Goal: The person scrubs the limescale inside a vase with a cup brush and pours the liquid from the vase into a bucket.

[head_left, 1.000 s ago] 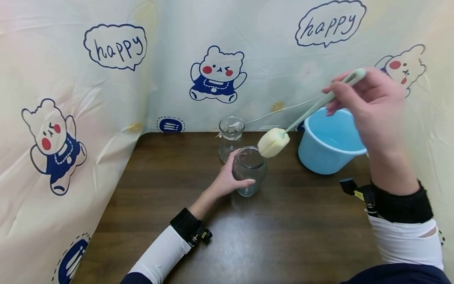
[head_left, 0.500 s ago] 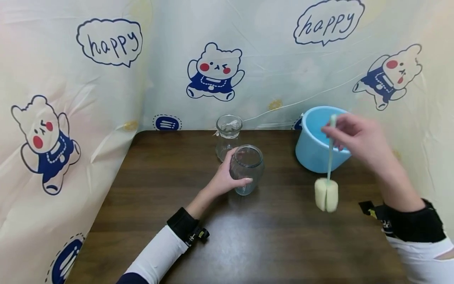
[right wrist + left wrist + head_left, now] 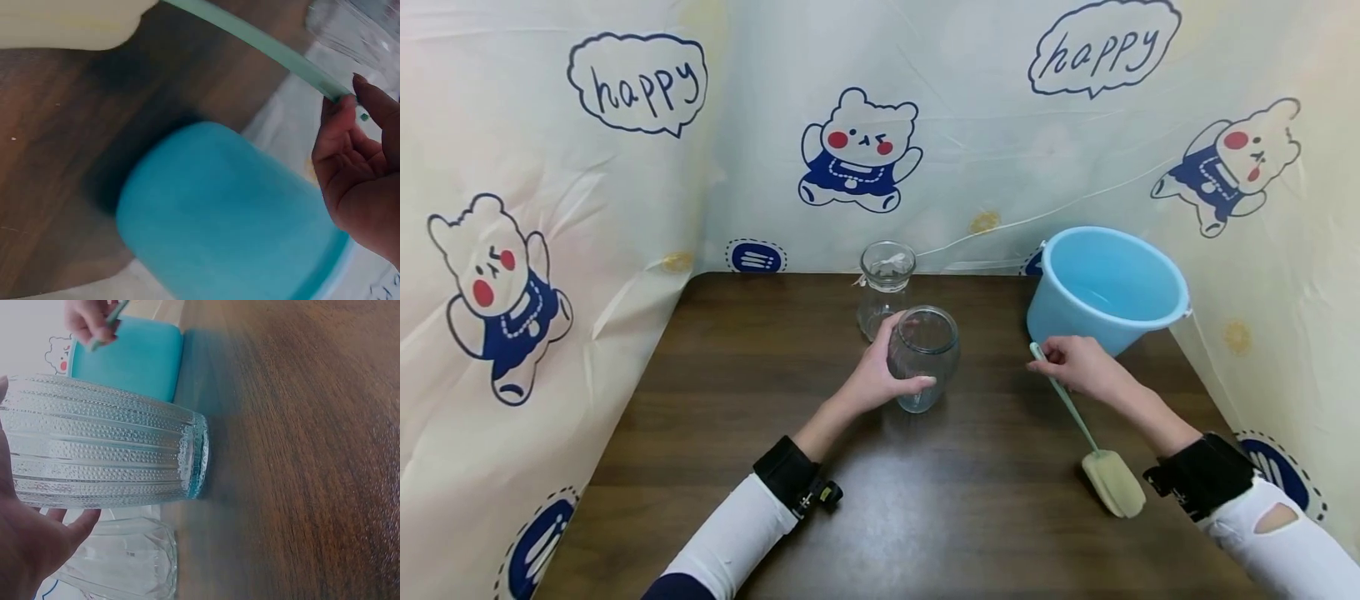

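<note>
My left hand (image 3: 876, 375) curls round the side of a clear glass jar (image 3: 927, 358), thumb at the front. In the left wrist view, ribs and small raised dots cover the glass jar (image 3: 106, 450). Over at the right, my right hand (image 3: 1086, 367) pinches the upper end of a sponge bottle brush (image 3: 1114, 485) with a pale green handle. Its yellowish sponge head points toward me, low over the wooden table (image 3: 1000, 533). The right wrist view shows the green handle (image 3: 262, 47) held between thumb and fingers.
A second glass jar (image 3: 886, 275) with string round its neck stands just behind the held one. A light blue bucket (image 3: 1075, 321) stands at the back right, close behind my right hand. A printed cloth (image 3: 970, 150) hangs along the table's back and sides.
My right hand has come down from above the bucket, bringing the sponge bottle brush from over the jar to low over the table at right. The left hand keeps its grip on the jar.
</note>
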`<state>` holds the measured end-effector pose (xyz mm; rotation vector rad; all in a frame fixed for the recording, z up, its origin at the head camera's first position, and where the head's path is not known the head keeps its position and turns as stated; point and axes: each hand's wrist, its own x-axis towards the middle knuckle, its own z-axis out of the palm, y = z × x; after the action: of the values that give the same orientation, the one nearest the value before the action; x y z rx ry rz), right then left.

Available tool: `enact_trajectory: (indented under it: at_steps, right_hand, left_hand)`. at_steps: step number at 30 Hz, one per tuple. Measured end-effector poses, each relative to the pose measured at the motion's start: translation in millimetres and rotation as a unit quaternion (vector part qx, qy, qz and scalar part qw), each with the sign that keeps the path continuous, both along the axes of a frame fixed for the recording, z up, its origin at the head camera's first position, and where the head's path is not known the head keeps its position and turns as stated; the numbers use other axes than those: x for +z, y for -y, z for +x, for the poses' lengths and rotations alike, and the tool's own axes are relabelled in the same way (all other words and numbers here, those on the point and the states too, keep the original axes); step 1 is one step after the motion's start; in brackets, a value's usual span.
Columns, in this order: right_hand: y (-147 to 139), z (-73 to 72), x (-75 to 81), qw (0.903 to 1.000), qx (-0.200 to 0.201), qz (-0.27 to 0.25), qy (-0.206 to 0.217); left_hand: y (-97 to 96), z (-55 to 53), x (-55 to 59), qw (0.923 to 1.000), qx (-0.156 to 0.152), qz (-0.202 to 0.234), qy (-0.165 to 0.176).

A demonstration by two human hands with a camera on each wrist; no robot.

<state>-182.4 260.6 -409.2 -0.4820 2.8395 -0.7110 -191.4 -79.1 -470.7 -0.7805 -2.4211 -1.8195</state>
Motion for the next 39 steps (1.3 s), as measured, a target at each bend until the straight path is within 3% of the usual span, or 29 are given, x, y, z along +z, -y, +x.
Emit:
enact_trajectory:
  at_steps: [6,16,39]
  right_hand:
    - [-0.3,-7.8,-23.3,0.9982,0.013,0.051,0.03]
    - [-3.4,-5.1,-50.6,0.9931,0.033,0.093,0.064]
    - [-2.1,-2.7,-58.4,0.9896,0.013,0.114,0.087]
  left_hand:
    - [0.3,-0.1,0.5,1.0,-0.001,-0.003,0.001]
    - [-0.5,0.1,-1.2,0.9999,-0.006,0.0,0.012]
    - [0.7,-1.7,-1.2,0.9997,0.003,-0.016,0.019]
